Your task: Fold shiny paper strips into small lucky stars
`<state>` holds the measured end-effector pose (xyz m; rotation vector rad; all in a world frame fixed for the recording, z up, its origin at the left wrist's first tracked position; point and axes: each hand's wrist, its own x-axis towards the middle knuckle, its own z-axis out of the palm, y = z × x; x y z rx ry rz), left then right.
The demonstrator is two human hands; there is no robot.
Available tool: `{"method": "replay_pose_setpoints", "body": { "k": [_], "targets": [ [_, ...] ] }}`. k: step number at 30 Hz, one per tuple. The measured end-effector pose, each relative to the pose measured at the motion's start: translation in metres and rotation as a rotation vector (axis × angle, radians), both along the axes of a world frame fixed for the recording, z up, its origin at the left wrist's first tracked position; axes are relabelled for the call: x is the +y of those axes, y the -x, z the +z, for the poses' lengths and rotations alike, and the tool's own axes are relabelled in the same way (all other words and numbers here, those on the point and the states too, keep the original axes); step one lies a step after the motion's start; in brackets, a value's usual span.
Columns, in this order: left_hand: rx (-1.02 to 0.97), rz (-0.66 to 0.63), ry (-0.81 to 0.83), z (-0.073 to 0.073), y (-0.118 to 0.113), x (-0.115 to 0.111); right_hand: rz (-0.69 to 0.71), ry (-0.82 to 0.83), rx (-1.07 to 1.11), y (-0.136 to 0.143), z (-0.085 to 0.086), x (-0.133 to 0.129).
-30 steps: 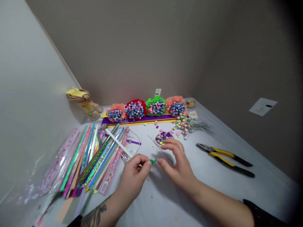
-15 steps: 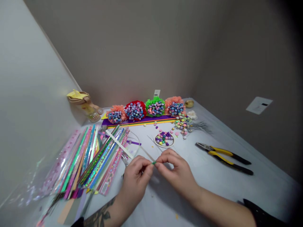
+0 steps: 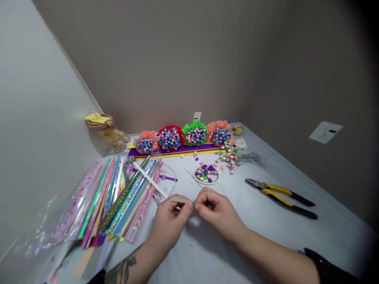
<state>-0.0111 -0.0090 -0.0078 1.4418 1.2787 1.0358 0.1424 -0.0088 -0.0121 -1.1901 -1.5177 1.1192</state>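
My left hand (image 3: 171,217) and my right hand (image 3: 216,209) meet fingertip to fingertip at the middle of the table. Between their pinched fingers sits a tiny green folded piece (image 3: 194,204), mostly covered. A thin pale strip (image 3: 180,200) lies along the fingers of my left hand. Just beyond the hands, a round dish (image 3: 206,182) holds purple, pink and yellow paper stars. Scissors (image 3: 156,198) lie partly hidden behind my left hand.
Shiny paper strips (image 3: 127,209) cover the left side. Yellow-black pliers (image 3: 281,197) lie at the right. Star-filled paper flowers (image 3: 170,138) line the back, beside loose stars (image 3: 229,154) and thin wires (image 3: 251,158). A boot-shaped cup (image 3: 111,134) stands back left.
The thin strip, which pointed up and away between the hands, now lies leftward over my left fingers. Both hands still pinch the green piece, with fingers slightly shifted.
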Motion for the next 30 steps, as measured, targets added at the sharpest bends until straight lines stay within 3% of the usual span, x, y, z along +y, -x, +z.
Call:
{"method": "replay_pose_setpoints", "body": {
  "k": [5,13,19,25,30],
  "targets": [
    [-0.046,0.027,0.059,0.002,0.0,0.002,0.004,-0.143,-0.072,0.0,-0.001,-0.002],
    [-0.128,-0.092,0.134,-0.003,0.001,0.002,0.018,-0.034,-0.029,-0.003,-0.004,0.006],
    [-0.235,-0.098,0.284,-0.003,0.002,0.004,0.139,0.014,0.017,-0.007,-0.004,0.011],
    [-0.064,-0.155,0.214,0.002,0.003,0.006,0.14,-0.079,-0.06,-0.007,-0.002,0.01],
    [0.178,-0.18,0.047,0.002,0.004,0.006,0.128,-0.11,-0.108,-0.006,-0.003,0.009]
  ]
}}
